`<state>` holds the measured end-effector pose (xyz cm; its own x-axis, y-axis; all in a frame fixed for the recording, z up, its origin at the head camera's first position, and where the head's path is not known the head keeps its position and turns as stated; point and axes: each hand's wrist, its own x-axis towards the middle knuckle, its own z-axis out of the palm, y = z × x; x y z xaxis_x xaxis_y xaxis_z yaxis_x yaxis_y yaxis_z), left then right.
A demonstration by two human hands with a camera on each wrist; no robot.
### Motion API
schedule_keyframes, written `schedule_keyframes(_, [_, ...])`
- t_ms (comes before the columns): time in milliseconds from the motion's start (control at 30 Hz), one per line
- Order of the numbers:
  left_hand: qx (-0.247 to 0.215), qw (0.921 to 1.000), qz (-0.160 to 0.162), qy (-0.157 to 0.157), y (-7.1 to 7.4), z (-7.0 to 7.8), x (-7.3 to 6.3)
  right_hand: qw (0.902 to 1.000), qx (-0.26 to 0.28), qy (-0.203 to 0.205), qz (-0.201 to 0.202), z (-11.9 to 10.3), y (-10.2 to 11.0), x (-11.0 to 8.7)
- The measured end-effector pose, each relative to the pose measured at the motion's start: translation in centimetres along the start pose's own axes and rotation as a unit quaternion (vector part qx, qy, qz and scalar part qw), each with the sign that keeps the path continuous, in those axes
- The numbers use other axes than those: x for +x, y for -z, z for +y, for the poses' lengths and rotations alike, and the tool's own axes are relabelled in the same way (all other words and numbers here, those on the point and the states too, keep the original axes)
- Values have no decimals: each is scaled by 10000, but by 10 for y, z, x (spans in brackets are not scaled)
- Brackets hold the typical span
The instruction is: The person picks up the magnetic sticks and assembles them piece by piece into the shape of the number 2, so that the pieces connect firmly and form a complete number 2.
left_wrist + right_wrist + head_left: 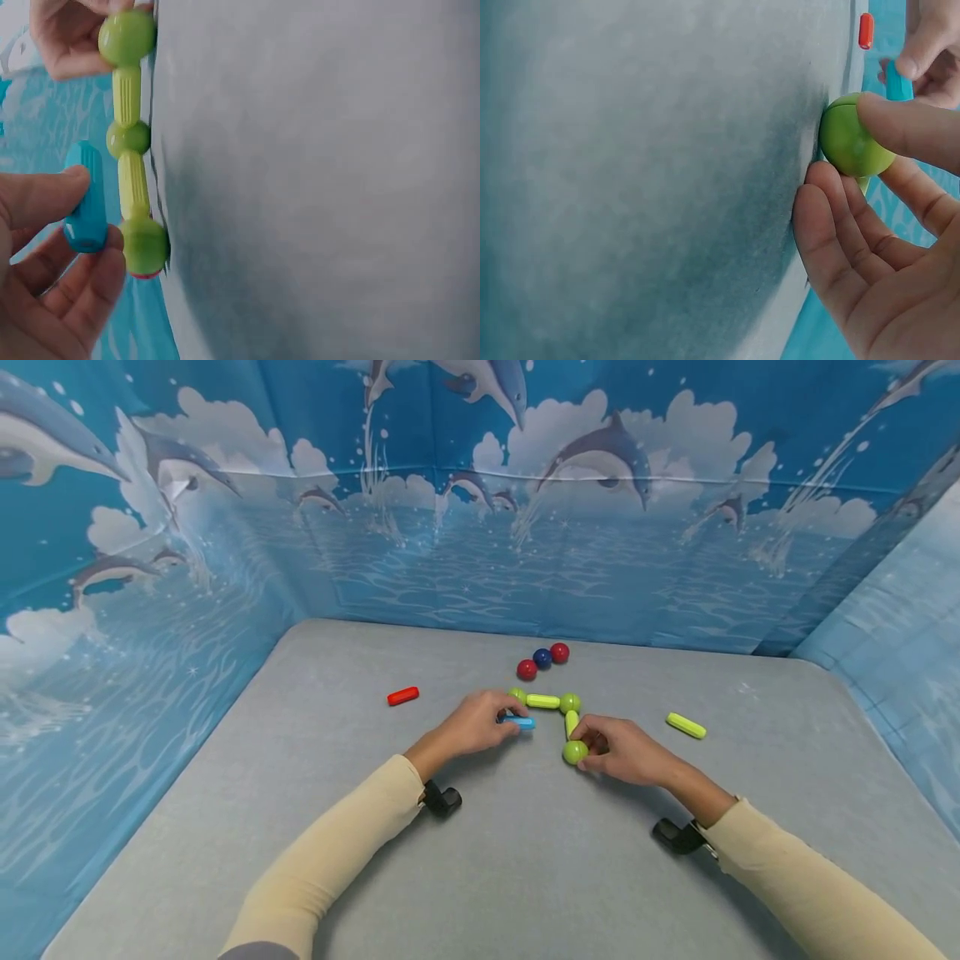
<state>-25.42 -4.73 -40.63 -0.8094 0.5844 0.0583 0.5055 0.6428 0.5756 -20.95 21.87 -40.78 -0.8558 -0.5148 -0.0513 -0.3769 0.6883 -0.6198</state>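
My left hand [476, 722] pinches a light-blue ribbed toy rod [521, 723] between thumb and fingers. The rod is held just on the near side of an L-shaped chain of green balls and yellow-green rods. My right hand [628, 752] grips the green ball [575, 752] at the chain's near end. From that ball a yellow-green rod [572, 722] runs to the corner ball [570, 702]. A second rod [543, 701] leads left to another green ball [517, 694], partly hidden by my left hand. In the left wrist view, the blue rod [88, 196] stands beside the chain, apart from its rods.
Behind the chain lie a red ball [527, 670], a dark-blue ball [542, 658] and another red ball [559, 652]. A red rod [402, 696] rests to the left, a yellow-green rod [686, 725] to the right. Dolphin-print curtains [450, 568] border the grey table [510, 877].
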Motion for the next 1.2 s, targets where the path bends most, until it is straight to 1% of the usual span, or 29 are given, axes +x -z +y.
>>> schedule_keyframes(133, [-96, 9998, 166, -24, 1, -6, 11, 10000, 11, 31, 8, 0, -1, 0])
schedule_keyframes(400, [-690, 9976, 76, 15, -1, -17, 20, 9999, 61, 26, -80, -1, 0, 2])
schedule_keyframes(700, [-962, 9947, 74, 346, -1, -21, 23, 9999, -33, 92, -51, -3, 3, 4])
schedule_keyframes(767, [-1110, 9930, 136, 374, 0, -21, 25, 9999, -75, 67, -36, -3, 3, 4])
schedule_keyframes(900, [-1544, 9867, 254, 428, 2, -22, 31, 9999, -87, 9, -52, -2, 4, 3])
schedule_keyframes(967, [-1737, 9834, 202, 491, 4, -23, 34, 10000, -63, 11, -59, -1, 3, 3])
schedule_keyframes(1033, [-1826, 9814, 74, 588, 5, -25, 37, 10000, -51, 41, -65, 0, 3, 3])
schedule_keyframes(1100, [-1856, 9803, -83, 668, 6, -26, 39, 9999, -46, 49, -78, 1, 3, 3])
schedule_keyframes(1200, [-1858, 9798, -252, 694, 7, -27, 40, 9999, -68, 56, -114, 1, 4, 4])
